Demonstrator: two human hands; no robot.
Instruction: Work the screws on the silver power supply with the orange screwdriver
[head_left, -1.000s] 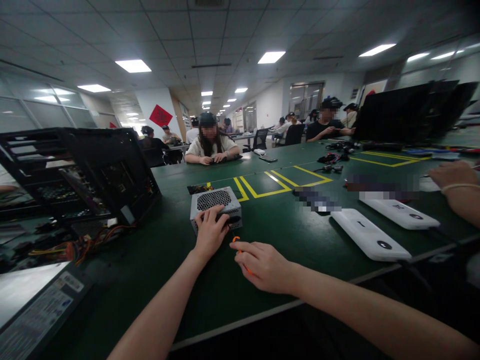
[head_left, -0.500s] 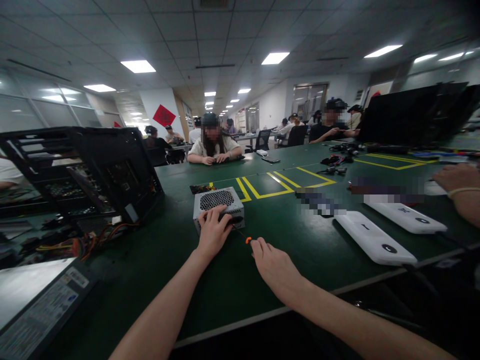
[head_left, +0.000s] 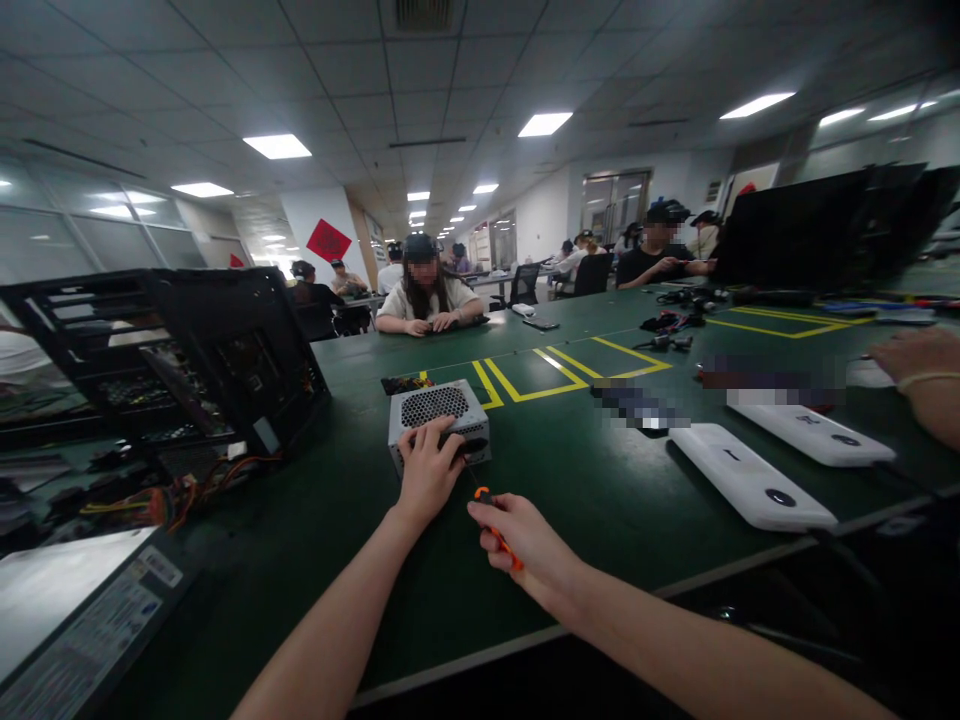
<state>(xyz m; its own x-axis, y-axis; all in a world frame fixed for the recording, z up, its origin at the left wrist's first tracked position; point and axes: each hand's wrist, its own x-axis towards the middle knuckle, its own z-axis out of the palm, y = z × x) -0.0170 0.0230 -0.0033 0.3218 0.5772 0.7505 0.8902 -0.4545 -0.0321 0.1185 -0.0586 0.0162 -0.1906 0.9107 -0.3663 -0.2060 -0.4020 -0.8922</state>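
Head view, left side first: an open black metal computer case (head_left: 240,350) stands on the dark green counter (head_left: 585,470), with a silver box with a printed label (head_left: 90,610) in front of it. Next, a grey metal box with a honeycomb grille (head_left: 442,405) sits mid-counter, left hand (head_left: 429,468) draped over its near side, fingers bent and slightly spread, probably to stop it sliding; can't tell if they're pinching anything. Right hand (head_left: 536,550) is curled around an orange-and-black screwdriver (head_left: 484,495), thin shaft angled at the box, I guess to line up with that face; tip's hidden. Further right, two flat white slabs (head_left: 750,480) lie well apart from both hands.
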